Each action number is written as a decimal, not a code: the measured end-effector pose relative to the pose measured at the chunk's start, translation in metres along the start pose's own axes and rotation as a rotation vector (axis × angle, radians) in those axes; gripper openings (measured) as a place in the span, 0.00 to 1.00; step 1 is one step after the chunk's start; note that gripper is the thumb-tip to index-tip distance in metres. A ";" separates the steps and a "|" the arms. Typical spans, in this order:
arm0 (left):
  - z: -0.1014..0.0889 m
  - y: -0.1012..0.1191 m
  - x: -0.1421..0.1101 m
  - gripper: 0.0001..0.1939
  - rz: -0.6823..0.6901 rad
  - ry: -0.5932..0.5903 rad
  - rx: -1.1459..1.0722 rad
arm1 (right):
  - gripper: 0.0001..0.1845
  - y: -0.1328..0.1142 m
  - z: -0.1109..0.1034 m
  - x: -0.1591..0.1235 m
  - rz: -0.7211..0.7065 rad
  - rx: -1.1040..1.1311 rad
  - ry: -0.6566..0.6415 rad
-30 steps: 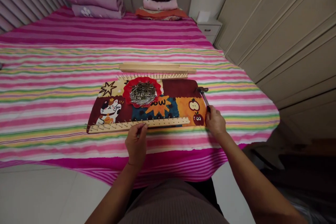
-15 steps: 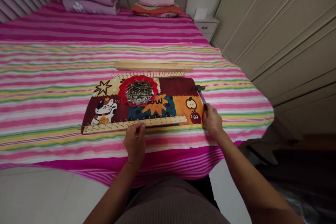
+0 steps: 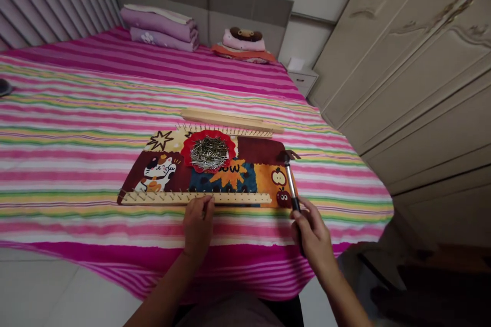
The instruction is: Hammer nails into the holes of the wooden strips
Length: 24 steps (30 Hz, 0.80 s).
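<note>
My right hand (image 3: pixel 316 235) is closed round the black handle of a claw hammer (image 3: pixel 290 179), its head over the right end of a patterned mat (image 3: pixel 261 150). My left hand (image 3: pixel 198 222) is pinched at the front edge of a wooden strip (image 3: pixel 238 198). Whatever its fingertips hold is too small to make out. Nails stand in the strip's left part, several of them leaning; small dark marks dot its right part. A red scalloped bowl (image 3: pixel 186 153) on the mat holds a heap of loose nails (image 3: pixel 210 153).
Behind the bowl lies another wooden strip (image 3: pixel 245 133) with upright nails. Plain wooden strips (image 3: pixel 230 118) lie beyond it. A striped sheet (image 3: pixel 76 163) covers the bed, with folded bedding (image 3: pixel 161 28) at the far end. Wardrobe doors (image 3: pixel 406 61) stand to the right.
The view has tilted up. My right hand has drawn nearer to me and turned over, and the hammer now points more directly away. My left hand stays at the strip.
</note>
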<state>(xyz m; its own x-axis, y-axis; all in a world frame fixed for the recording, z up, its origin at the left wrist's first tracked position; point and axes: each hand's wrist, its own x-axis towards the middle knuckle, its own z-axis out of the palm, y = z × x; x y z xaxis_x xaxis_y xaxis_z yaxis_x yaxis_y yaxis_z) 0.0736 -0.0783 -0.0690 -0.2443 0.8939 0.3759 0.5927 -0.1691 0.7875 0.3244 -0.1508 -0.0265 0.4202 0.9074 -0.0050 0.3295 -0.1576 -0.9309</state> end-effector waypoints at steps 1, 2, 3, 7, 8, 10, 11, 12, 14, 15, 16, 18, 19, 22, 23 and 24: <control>0.000 -0.001 0.000 0.11 0.015 0.000 0.001 | 0.29 -0.010 0.003 -0.017 0.093 0.141 -0.081; 0.001 -0.002 -0.001 0.11 0.031 -0.001 0.002 | 0.30 -0.019 0.006 -0.033 0.174 0.235 -0.184; 0.001 -0.003 -0.001 0.11 0.045 -0.005 0.003 | 0.31 -0.028 0.009 -0.046 0.237 0.291 -0.266; 0.003 -0.007 -0.002 0.11 0.074 -0.015 0.017 | 0.28 -0.047 0.021 -0.073 0.271 0.300 -0.488; 0.004 -0.008 -0.002 0.11 0.082 -0.010 0.021 | 0.27 -0.048 0.024 -0.074 0.241 0.270 -0.495; 0.006 -0.010 -0.003 0.11 0.116 0.014 0.026 | 0.25 -0.049 0.030 -0.075 0.185 0.216 -0.480; 0.007 -0.012 -0.003 0.11 0.138 0.031 0.028 | 0.25 -0.048 0.032 -0.075 0.172 0.199 -0.475; 0.007 -0.013 -0.003 0.11 0.163 0.049 0.030 | 0.26 -0.048 0.034 -0.075 0.170 0.187 -0.476; 0.008 -0.015 -0.003 0.11 0.205 0.077 0.036 | 0.26 -0.048 0.036 -0.077 0.193 0.186 -0.497; 0.009 -0.016 -0.003 0.10 0.223 0.083 0.041 | 0.27 -0.048 0.038 -0.078 0.212 0.195 -0.511; 0.009 -0.017 -0.003 0.10 0.240 0.085 0.046 | 0.27 -0.047 0.039 -0.079 0.232 0.207 -0.522; 0.009 -0.018 -0.003 0.09 0.262 0.087 0.058 | 0.28 -0.046 0.041 -0.081 0.257 0.228 -0.536; 0.009 -0.018 -0.003 0.09 0.267 0.088 0.063 | 0.28 -0.045 0.042 -0.082 0.262 0.234 -0.537; 0.009 -0.018 -0.003 0.09 0.261 0.087 0.067 | 0.27 -0.042 0.043 -0.083 0.265 0.228 -0.546; 0.009 -0.017 -0.003 0.09 0.255 0.083 0.065 | 0.27 -0.042 0.043 -0.084 0.265 0.219 -0.550; 0.009 -0.017 -0.003 0.09 0.247 0.078 0.063 | 0.26 -0.042 0.042 -0.084 0.253 0.203 -0.550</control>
<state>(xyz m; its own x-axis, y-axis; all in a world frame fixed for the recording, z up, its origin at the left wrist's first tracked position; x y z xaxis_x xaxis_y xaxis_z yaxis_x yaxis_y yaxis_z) 0.0714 -0.0746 -0.0882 -0.1433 0.7938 0.5910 0.6874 -0.3498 0.6365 0.2395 -0.2036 -0.0022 -0.0492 0.9275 -0.3705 0.0871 -0.3655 -0.9267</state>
